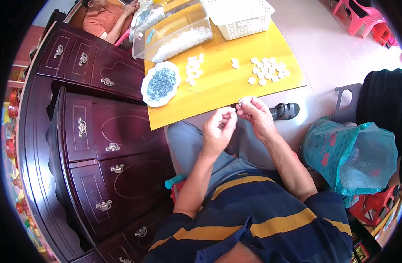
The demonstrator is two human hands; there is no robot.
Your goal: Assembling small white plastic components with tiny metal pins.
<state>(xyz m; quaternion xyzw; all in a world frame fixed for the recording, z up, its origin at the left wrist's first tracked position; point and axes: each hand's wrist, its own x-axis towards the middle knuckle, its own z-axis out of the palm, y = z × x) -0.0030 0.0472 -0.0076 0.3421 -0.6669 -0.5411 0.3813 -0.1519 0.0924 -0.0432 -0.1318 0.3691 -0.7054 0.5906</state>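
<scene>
Up close, both hands meet above the yellow table (pixel 218 94): right hand (pixel 255 115) pinches a small white piece (pixel 241 102), left hand (pixel 219 128) curled narrow, contents unclear, steadying the work.

1 plate (pixel 147 94), 1 basket (pixel 236 27), 2 hands.

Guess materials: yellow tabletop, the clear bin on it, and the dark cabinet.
Yellow tabletop: likely laminate or painted board; flat even colour, soft sheen. Clear bin: transparent plastic, since the white pieces inside show through its walls. Dark cabinet: looks like lacquered reddish-brown wood, glossy, with metal-looking pulls.
</scene>
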